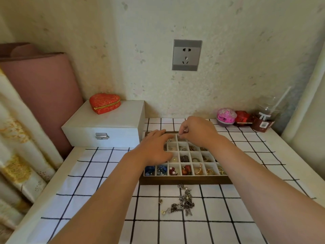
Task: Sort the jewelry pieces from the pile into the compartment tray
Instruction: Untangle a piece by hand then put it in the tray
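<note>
A wooden compartment tray [186, 181] with a white grid of cells lies on the checked cloth; its cells hold blue beads, red beads, gold rings and dark metal pieces. In front of it lies the pile of jewelry [182, 202], small silver and bronze pieces. My left hand [154, 148] rests flat over the tray's left cells, fingers spread, hiding them. My right hand [197, 131] hovers over the tray's far row, thumb and forefinger pinched on a tiny silvery piece [179, 137].
A white latched box [105, 125] with a red heart-shaped case [105, 103] on top stands at the back left. At the back right are a pink ball [226, 117], a red package [242, 118] and a plastic cup with a straw [265, 118]. Wall socket above.
</note>
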